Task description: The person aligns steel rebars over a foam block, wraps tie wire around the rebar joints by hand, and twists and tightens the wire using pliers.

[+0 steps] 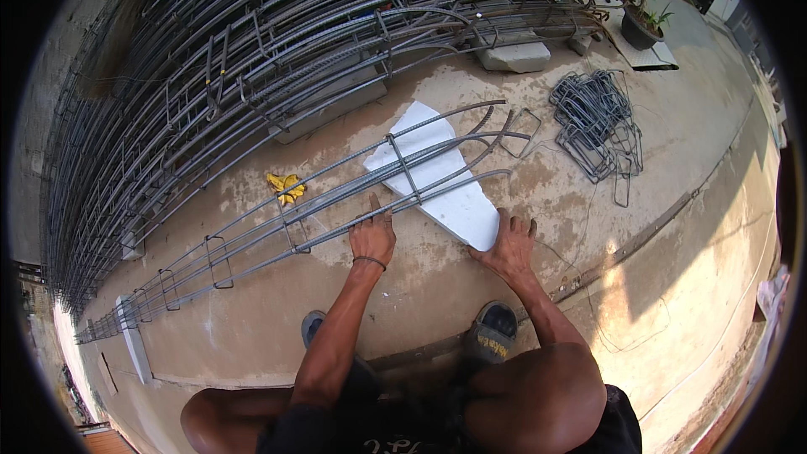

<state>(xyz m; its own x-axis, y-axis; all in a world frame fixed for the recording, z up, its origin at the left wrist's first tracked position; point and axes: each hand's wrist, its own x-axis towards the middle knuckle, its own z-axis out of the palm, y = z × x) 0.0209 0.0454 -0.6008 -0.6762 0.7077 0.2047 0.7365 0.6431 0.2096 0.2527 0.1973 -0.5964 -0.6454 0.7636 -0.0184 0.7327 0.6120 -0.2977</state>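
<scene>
A long cage of ribbed steel rebar (403, 167) with square stirrups stretches from the far lower left to the middle, its bar ends bent at the right. My left hand (372, 238) has its fingers curled over the nearest bar, the index finger pointing forward. Under the cage's right end lies an irregular white slab (463, 208), foam or light block. My right hand (512, 246) grips the slab's near corner, thumb on the near side and fingers at the right edge. What the slab rests on is hidden.
Stacked rebar cages (315, 44) fill the back and left, with pincers (217, 79) on them. Loose stirrups (596, 120) lie piled at right. A crumpled yellow glove or cloth (287, 188), a concrete lump (517, 58), a potted plant (640, 30) and a pale support (133, 347) stand around.
</scene>
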